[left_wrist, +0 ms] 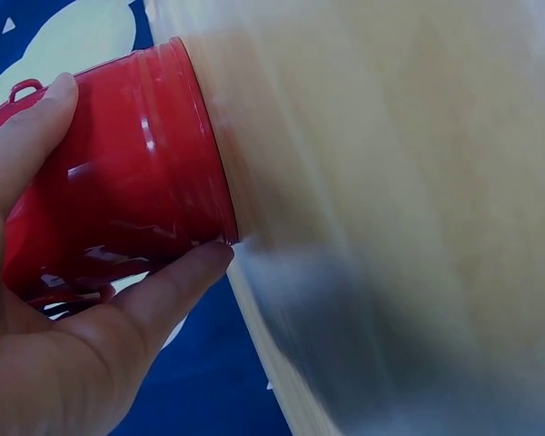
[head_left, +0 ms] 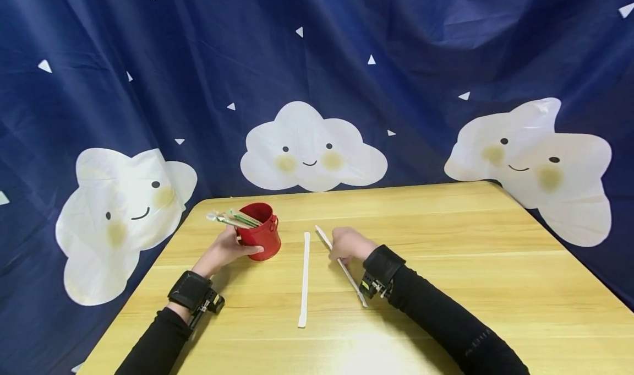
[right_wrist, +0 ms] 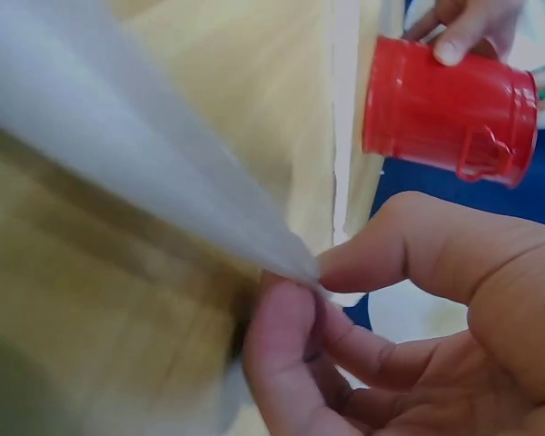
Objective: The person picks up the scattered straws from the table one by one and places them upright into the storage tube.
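My left hand [head_left: 230,250] grips a small red metal bucket [head_left: 267,237] at the left, with the thumb along its side. The bucket stands on the table, tilted slightly in the head view, and several slim wrapped sticks [head_left: 240,219] with green markings lean out of its mouth. In the right wrist view, my right hand [right_wrist: 418,318] pinches a long, slim white wrapped stick [right_wrist: 182,154] between thumb and fingers. The head view shows that stick slanting beneath my right hand [head_left: 348,244]. A second white wrapped stick [head_left: 304,281] lies on the table between both hands.
The light wooden table [head_left: 470,265] extends to both sides and toward the back. Behind it hangs a dark blue curtain [head_left: 337,50] printed with white smiling clouds and small triangles.
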{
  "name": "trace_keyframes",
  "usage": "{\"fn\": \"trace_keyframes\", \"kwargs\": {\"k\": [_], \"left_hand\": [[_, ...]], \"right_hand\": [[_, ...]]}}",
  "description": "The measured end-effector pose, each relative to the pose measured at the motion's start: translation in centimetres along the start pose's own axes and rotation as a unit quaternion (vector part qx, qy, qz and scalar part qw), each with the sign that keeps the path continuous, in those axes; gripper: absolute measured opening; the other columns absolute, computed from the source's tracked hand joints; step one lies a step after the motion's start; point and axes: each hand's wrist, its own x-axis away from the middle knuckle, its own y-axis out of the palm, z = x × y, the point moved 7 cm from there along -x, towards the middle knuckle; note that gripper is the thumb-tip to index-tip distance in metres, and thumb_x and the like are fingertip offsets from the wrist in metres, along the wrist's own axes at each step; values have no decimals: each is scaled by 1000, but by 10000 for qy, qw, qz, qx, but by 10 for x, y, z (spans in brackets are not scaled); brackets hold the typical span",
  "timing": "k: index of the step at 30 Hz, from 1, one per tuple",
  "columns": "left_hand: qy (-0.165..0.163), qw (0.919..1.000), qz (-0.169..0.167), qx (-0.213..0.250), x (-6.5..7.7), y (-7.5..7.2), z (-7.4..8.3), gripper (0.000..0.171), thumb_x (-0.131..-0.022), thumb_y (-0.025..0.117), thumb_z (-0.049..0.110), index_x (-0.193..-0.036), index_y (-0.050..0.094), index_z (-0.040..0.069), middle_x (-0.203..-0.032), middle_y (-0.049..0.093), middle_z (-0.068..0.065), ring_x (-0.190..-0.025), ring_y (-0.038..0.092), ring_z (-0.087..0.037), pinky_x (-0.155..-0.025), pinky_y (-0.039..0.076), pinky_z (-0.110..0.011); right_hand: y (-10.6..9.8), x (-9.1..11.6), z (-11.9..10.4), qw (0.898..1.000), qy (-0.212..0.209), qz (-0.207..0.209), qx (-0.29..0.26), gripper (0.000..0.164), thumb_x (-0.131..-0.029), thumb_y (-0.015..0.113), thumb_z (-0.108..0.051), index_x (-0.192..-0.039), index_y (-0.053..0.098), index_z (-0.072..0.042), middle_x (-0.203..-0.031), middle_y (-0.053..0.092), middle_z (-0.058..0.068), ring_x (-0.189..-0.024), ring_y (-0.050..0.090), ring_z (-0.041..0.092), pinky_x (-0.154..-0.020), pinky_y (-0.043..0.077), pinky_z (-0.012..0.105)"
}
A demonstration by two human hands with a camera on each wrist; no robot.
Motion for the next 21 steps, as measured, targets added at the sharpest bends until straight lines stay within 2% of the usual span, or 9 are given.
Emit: {"fn": "trace_keyframes", "kwargs": {"k": [3, 5, 8, 10, 13, 17, 19, 21], "left_hand": [[-16, 10000, 21, -22, 1, 0, 0, 87, -80, 88, 18, -151, 39, 9, -145, 53, -15, -133, 49, -35, -112, 38, -58], [-30, 10000, 35, -47, 1, -1, 0, 88, -80, 88, 19, -151, 38, 8, -145, 53, -16, -133, 49, -36, -112, 39, -59], [-64, 10000, 52, 20, 1, -1, 0, 88, -80, 88, 18, -151, 38, 8, -145, 53, -17, -134, 48, -36, -112, 37, -59], [-47, 10000, 44, 64, 2, 0, 1, 88, -80, 88, 17, -152, 38, 8, -145, 52, -17, -134, 48, -36, -113, 37, -59], [-54, 9999, 48, 99, 2, 0, 1, 88, -80, 88, 17, -152, 37, 8, -146, 52, -17, -135, 47, -36, -113, 36, -59], [-96, 9999, 67, 101, 4, 0, 2, 90, -80, 88, 16, -153, 35, 7, -147, 51, -19, -136, 46, -38, -113, 36, -62], [-123, 9998, 79, 136, 5, 0, 3, 92, -80, 87, 14, -154, 33, 7, -147, 50, -20, -136, 46, -39, -112, 36, -62], [-112, 9998, 93, 148, 4, 1, 5, 93, -81, 87, 13, -155, 32, 6, -147, 49, -21, -136, 46, -40, -112, 37, -62]], "right_hand": [[-7, -1, -1, 9993, -206, 66, -300, 32, -86, 70, 1, -63, 51, -9, -53, 43, -2, -45, 44, 11, -47, 38, 21], [-14, -1, -3, 9983, -322, 177, -455, 24, -86, 71, -2, -68, 56, -8, -57, 49, -2, -47, 47, 11, -48, 39, 21], [-22, -2, -8, 9943, -492, 355, -873, 9, -86, 72, -5, -86, 63, -5, -71, 59, 2, -55, 58, 16, -55, 52, 27], [-27, -2, -14, 9895, -654, 465, -1200, 11, -87, 71, -4, -95, 64, -3, -79, 62, 4, -65, 65, 23, -64, 59, 35], [-30, -1, -24, 9757, -971, 560, -1883, 16, -86, 67, 1, -102, 63, 1, -84, 63, 7, -74, 67, 28, -72, 61, 41], [-32, 0, -38, 9511, -1437, 731, -2635, 21, -87, 63, 5, -108, 63, 4, -91, 62, 10, -78, 64, 21, -78, 61, 41], [-36, 2, -44, 9399, -1662, 916, -2838, 23, -87, 62, 5, -110, 64, 3, -96, 63, 11, -83, 65, 20, -82, 61, 44], [-39, 3, -49, 9345, -1857, 1194, -2793, 25, -87, 62, 3, -111, 64, 1, -98, 64, 10, -88, 67, 19, -82, 61, 41]]}}
